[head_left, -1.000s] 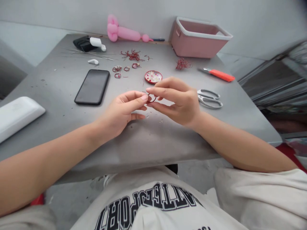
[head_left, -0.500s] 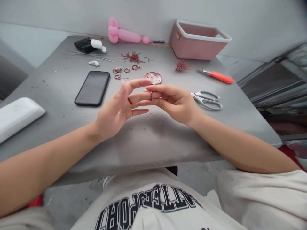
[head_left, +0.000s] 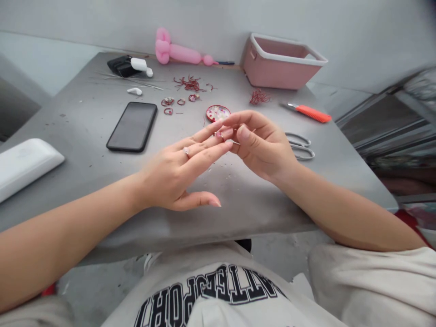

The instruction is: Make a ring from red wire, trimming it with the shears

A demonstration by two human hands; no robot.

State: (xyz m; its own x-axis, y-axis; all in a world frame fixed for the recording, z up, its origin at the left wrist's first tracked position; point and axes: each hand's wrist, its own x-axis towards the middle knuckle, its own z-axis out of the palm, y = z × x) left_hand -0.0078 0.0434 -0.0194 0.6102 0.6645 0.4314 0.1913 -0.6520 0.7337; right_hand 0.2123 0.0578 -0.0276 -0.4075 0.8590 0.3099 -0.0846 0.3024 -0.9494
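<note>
My left hand is turned palm down, its fingers stretched out and the thumb apart. A silvery ring sits at the base of one finger. Close to a fingertip is a thin red cord ring with a pink bead. My right hand curls round the left fingertips and closes at this beaded ring; part of its grip is hidden. Just beyond the hands lies a red-rimmed dish of small beads. Scissors are partly covered by my right hand.
A black phone and a white case lie left. Behind are cord rings, red cord scraps and a pink balloon. At the right are a pink bin, a red cord bundle and an orange-handled cutter.
My left hand has turned from palm facing me to palm down, so the pink bead and silvery ring now show. My right hand has shifted slightly right, staying at the fingertips.
</note>
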